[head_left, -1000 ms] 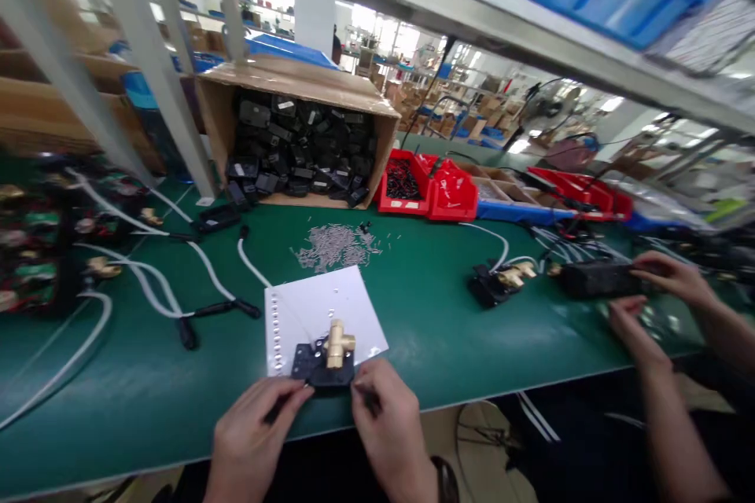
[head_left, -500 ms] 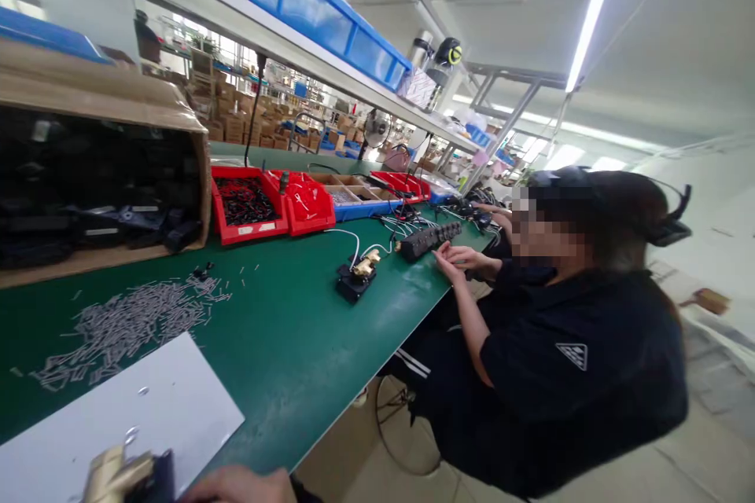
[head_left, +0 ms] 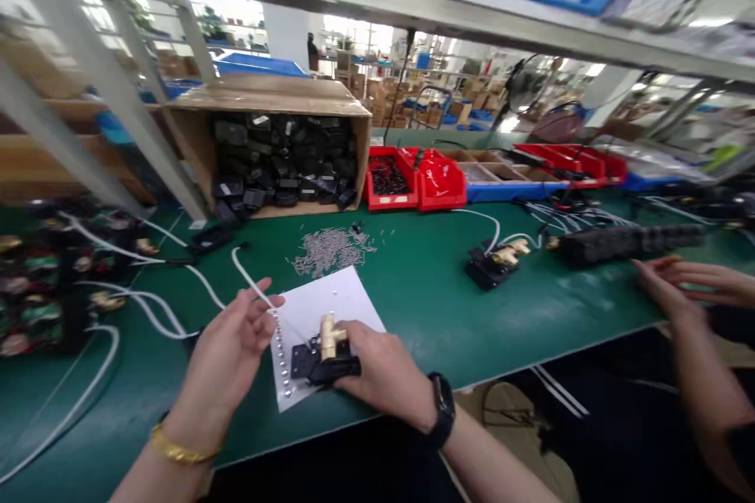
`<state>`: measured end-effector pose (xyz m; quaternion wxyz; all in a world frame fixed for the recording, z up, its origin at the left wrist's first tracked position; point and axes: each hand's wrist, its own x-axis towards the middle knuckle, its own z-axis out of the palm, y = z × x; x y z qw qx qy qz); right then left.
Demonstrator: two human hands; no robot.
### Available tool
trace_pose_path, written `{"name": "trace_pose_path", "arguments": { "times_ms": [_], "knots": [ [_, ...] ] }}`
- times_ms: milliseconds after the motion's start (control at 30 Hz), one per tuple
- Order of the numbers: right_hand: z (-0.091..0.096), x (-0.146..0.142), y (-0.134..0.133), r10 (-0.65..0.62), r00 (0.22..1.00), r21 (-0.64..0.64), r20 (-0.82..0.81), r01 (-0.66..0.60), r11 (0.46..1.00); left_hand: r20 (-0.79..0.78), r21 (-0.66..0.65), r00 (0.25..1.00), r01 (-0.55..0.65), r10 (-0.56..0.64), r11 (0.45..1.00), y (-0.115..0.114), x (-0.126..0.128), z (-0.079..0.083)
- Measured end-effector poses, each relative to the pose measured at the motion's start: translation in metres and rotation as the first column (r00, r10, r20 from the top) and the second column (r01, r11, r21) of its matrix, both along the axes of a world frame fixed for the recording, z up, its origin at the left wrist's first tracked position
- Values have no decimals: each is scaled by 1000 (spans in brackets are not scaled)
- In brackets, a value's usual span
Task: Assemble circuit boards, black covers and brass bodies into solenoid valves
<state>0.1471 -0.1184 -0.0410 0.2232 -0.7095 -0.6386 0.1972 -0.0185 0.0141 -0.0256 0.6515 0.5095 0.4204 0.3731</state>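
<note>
Over the white sheet [head_left: 349, 295], the right hand [head_left: 383, 365] grips the black housing [head_left: 324, 370] by one end; it looks stiff, probably weighted toward its brass fitting [head_left: 328, 336], so its sides suit holding. The left hand [head_left: 231, 344] is loosely spread, perhaps touching the white cable [head_left: 244, 270].

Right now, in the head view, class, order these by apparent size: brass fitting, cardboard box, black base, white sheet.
1. Cardboard box
2. White sheet
3. Black base, partly covered by the right hand
4. Brass fitting
</note>
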Motion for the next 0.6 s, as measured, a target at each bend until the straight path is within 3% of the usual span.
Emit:
{"name": "trace_pose_path", "arguments": {
  "times_ms": [33, 100, 200, 267, 367, 433, 500, 600],
  "knots": [
    [-2, -2, -1, -14, 1000, 9, -26, 14, 1000, 120, -57, 991, -59, 66, 997, -2, 3, 9],
    [-4, -7, -5, -47, 996, 39, -80, 50, 998, 153, 14, 984, -90, 87, 996, -11, 18, 27],
    [-2, -10, -14, -155, 973, 136, -170, 179, 974, 2, 273, 997, 73, -76, 959, -25, 51, 56],
    [1, 0, -19, -251, 941, 229, -225, 302, 926, -115, 418, 973, 228, -198, 879, -31, 76, 77],
    [7, 37, -26, -441, 871, 358, -217, 491, 794, -193, 546, 913, 404, -358, 734, -35, 115, 99],
    [10, 71, -34, -579, 801, 393, -150, 586, 709, -215, 599, 888, 449, -407, 663, -36, 133, 101],
    [7, 105, -44, -677, 730, 393, -93, 652, 649, -250, 619, 878, 469, -408, 630, -35, 137, 92],
    [-10, 142, -57, -754, 655, 375, -50, 712, 594, -328, 547, 871, 490, -365, 678, -25, 118, 62]
  ]
}}
